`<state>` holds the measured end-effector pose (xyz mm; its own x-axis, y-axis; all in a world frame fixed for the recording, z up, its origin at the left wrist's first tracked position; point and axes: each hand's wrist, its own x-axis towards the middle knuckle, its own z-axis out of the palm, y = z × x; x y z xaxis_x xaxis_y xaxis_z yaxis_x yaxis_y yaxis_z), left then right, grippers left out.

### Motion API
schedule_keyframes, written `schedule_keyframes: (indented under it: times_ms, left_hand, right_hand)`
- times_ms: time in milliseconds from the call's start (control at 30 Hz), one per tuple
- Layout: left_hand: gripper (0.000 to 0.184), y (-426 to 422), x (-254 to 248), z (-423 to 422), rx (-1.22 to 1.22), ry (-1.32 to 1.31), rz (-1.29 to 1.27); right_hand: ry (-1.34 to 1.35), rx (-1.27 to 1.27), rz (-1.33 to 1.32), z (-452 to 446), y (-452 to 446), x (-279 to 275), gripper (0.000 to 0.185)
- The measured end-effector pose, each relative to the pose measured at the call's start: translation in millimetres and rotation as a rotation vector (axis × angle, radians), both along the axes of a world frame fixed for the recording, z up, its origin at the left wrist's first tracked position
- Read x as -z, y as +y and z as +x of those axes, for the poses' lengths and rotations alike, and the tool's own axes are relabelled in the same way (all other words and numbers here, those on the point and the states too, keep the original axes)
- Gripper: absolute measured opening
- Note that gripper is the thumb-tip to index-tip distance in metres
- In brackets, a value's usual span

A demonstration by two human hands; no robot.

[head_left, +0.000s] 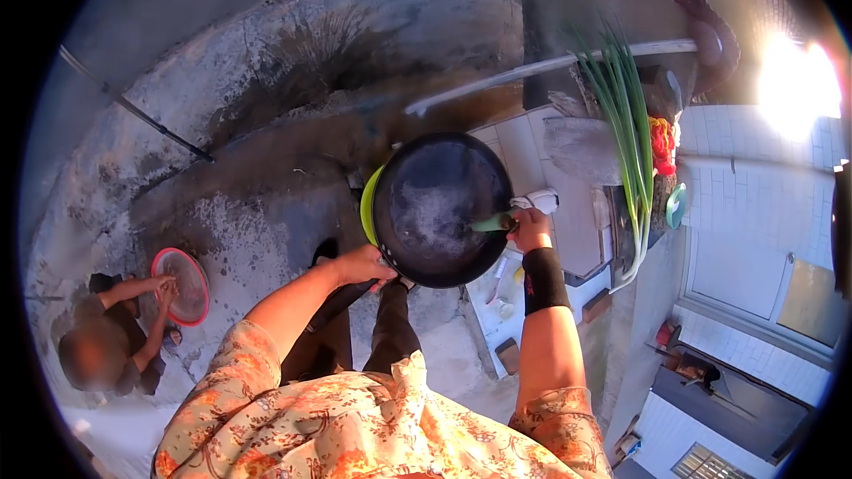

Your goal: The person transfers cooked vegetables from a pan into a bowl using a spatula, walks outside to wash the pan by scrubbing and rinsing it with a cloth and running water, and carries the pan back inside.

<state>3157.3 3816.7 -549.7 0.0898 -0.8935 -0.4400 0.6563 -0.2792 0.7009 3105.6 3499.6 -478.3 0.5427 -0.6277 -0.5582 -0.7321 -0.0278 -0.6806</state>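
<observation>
A large black wok (435,213) with a wet-looking inside is in the middle of the head view. My left hand (366,266) grips the wok's lower left rim. My right hand (531,229), with a black band at the wrist, is closed at the right side of the wok. It holds a green object (493,223) that reaches over the wok's inside; what this is I cannot make out. A white cloth (536,200) lies just above the right hand. Behind the wok, on its left, shows a lime-green basin (368,206).
Long green onions (632,142) lie on the ledge at right, near a red and yellow bundle (663,146). At lower left, another person (111,337) has both hands at a red-rimmed basin (206,291). A pale pole (532,68) crosses above the wok.
</observation>
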Motion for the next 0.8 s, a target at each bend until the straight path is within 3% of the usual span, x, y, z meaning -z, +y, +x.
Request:
schedule_keyframes:
  times_ms: [100,300,433,567,800]
  left_hand:
    - [0.01,7.0,2.2,10.7,0.032,0.011,0.069]
    - [0.006,26.5,-2.4,23.7,0.082,0.018,0.124]
    - [0.007,46.0,8.0,25.3,0.133,0.037,0.132]
    - [0.007,60.8,1.0,32.5,0.163,0.024,0.153]
    - [0.008,86.1,-32.5,39.4,0.252,-0.078,0.219]
  right_hand:
    - [0.078,0.255,0.045,6.2,8.7,-4.2,0.017]
    - [0.147,0.238,-0.078,6.4,17.2,-10.0,0.023]
    - [-0.149,0.159,-0.039,-18.2,29.5,-12.3,0.029]
    - [-0.182,0.118,-0.166,-63.0,62.4,-7.0,0.032]
    - [-0.03,0.387,0.111,-190.0,139.4,19.4,0.028]
